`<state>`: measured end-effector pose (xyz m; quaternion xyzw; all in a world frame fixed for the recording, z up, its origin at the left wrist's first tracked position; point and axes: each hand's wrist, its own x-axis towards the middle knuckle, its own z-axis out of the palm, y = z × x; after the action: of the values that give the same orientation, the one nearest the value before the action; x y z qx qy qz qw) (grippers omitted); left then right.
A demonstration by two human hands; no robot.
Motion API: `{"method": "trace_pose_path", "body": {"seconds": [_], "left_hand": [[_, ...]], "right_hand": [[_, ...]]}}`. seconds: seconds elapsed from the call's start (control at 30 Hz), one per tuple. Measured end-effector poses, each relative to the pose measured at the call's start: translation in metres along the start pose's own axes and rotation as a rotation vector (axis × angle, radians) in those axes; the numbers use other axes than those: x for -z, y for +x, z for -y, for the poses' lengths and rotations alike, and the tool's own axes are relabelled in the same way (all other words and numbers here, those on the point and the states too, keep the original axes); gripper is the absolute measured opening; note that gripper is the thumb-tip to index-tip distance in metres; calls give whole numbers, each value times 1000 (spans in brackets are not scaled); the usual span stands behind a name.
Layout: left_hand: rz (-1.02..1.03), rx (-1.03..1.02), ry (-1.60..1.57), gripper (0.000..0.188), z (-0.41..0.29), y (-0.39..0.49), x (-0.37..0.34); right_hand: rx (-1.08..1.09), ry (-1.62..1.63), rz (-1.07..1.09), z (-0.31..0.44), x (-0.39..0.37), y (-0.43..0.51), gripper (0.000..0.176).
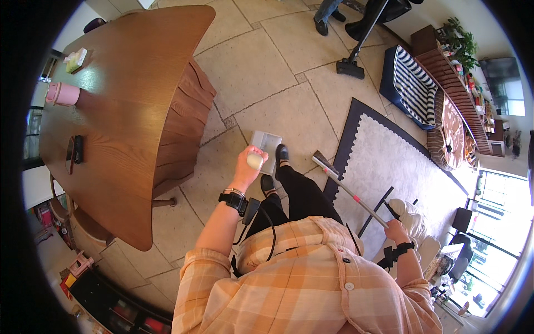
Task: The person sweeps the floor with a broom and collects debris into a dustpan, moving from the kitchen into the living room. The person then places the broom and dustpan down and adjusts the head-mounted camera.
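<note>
My left hand [245,169] is closed around the pale, rounded top of an upright handle [255,160]. Below it on the tiles rests a light grey dustpan [271,144], partly hidden by the hand and close to my shoes; the shaft between them is hidden from above. Out to the right, my right hand [396,232] grips the end of a broom's grey pole [370,213], which has pink bands. The broom head [325,163], with dark bristles, lies at the dark border of a grey floor mat [375,150], apart from the dustpan.
At left stands a wooden table [125,104] bearing a pink jug [63,93] and a tissue box [75,61]. Another person's legs [326,14] and a vacuum cleaner head [350,69] are at the top. A striped pet bed [411,87] lies beyond the mat.
</note>
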<state>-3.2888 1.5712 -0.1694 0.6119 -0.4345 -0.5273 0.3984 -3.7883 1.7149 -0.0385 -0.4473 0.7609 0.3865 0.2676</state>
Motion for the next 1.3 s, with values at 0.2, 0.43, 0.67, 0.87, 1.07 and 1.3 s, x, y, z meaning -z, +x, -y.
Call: {"method": "trace_pose_path", "body": {"seconds": [0.2, 0.43, 0.67, 0.87, 1.07, 1.3], "left_hand": [[-8, 26, -75, 19, 12, 0, 8], [133, 66, -142, 44, 11, 9, 27], [418, 21, -17, 62, 1, 4, 30], [524, 126, 48, 38, -10, 33, 5], [264, 146, 196, 18, -48, 53, -55], [144, 174, 269, 43, -123, 72, -131]], "right_hand": [[-32, -18, -16, -2, 1, 9, 26], [-10, 31, 10, -8, -17, -13, 25], [-121, 199, 27, -26, -62, -43, 21], [-189, 353, -93, -59, -83, -62, 21], [-339, 407, -187, -115, -124, -48, 19], [-297, 457, -259, -190, -166, -22, 20]]}}
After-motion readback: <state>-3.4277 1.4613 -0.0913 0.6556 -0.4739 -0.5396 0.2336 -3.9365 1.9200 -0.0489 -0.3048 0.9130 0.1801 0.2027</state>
